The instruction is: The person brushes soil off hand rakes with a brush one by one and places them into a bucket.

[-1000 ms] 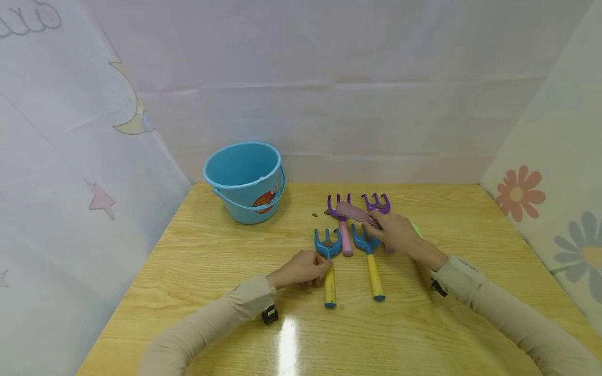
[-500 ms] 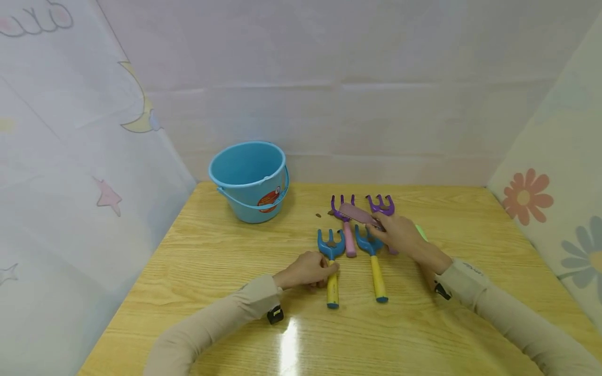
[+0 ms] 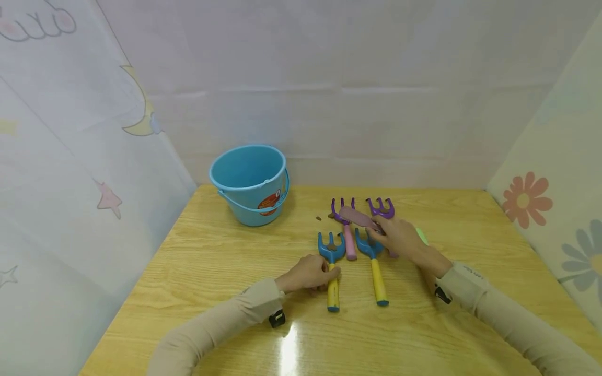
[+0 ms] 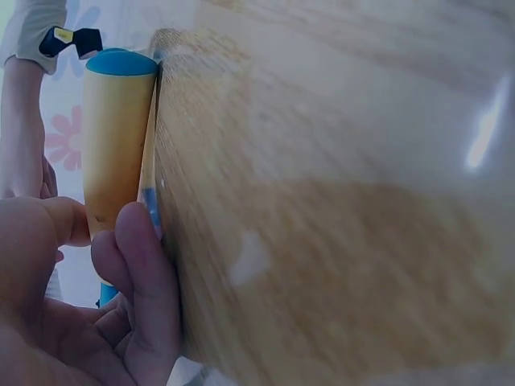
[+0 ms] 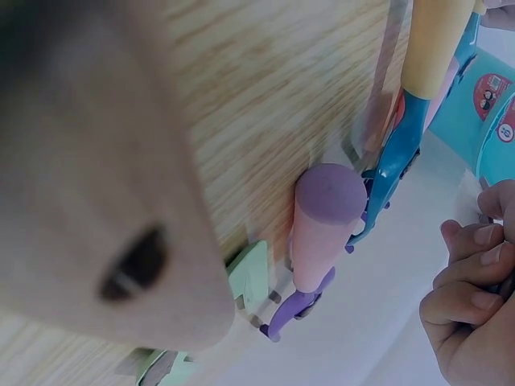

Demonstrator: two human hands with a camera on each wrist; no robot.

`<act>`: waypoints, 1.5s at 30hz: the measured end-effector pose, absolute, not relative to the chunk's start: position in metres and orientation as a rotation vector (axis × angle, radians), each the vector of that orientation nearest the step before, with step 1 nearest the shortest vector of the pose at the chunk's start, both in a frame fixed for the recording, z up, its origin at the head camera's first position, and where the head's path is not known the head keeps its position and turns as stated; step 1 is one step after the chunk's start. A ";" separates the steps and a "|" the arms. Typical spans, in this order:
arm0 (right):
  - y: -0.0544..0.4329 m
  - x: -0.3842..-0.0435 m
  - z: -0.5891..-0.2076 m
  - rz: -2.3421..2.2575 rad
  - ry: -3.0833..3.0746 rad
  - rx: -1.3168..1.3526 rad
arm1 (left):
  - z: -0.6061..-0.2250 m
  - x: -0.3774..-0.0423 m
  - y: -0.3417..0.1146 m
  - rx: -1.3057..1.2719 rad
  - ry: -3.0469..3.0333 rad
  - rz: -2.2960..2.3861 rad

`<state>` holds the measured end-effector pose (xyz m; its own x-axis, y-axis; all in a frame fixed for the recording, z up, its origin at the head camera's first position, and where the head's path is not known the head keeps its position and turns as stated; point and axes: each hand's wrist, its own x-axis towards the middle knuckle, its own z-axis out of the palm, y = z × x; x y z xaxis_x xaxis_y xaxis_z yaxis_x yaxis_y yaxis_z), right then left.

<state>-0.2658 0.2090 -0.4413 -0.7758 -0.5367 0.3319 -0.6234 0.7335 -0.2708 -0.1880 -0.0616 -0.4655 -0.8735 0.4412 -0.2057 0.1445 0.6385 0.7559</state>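
My left hand (image 3: 308, 272) pinches the yellow handle of a blue-headed toy hand fork (image 3: 333, 297) lying on the table; the left wrist view shows thumb and fingers at the handle (image 4: 119, 137). A brown bit (image 3: 332, 247) rests on that fork's head. My right hand (image 3: 398, 237) grips a flat pinkish brush (image 3: 356, 216) with a finely toothed edge. Its rounded end is over a purple fork with a pink handle (image 3: 350, 244). Below the right hand lies a second blue fork with a yellow handle (image 3: 378, 284), its head partly covered. Another purple fork (image 3: 383, 212) lies behind.
A light blue bucket (image 3: 256, 201) with a handle stands at the table's back left. Small brown bits (image 3: 318, 218) lie near the purple fork. A pale green object (image 3: 422, 235) sits mostly hidden beyond the right wrist. Printed cloth walls border the table (image 3: 226, 261).
The head view has shifted slightly. Both hands keep their places, the left on the fork handle and the right on the brush; only very slight hand movement shows.
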 end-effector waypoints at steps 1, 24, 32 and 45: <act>0.209 -0.266 -0.442 0.539 -2.704 0.913 | -0.466 -0.188 -0.061 0.467 2.493 1.101; 0.209 -0.259 -0.445 0.530 -2.682 0.904 | -0.477 -0.183 -0.057 0.504 2.579 1.058; 0.207 -0.257 -0.445 0.538 -2.689 0.886 | -0.479 -0.181 -0.058 0.478 2.569 1.091; 0.208 -0.256 -0.441 0.559 -2.710 0.889 | -0.481 -0.185 -0.061 0.451 2.598 1.101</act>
<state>-0.2565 0.2079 -0.4409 -0.7879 -0.5176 0.3336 -0.6074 0.7426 -0.2822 -0.1848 -0.0611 -0.4806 -0.9111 0.3891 -0.1359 0.1728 0.6601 0.7310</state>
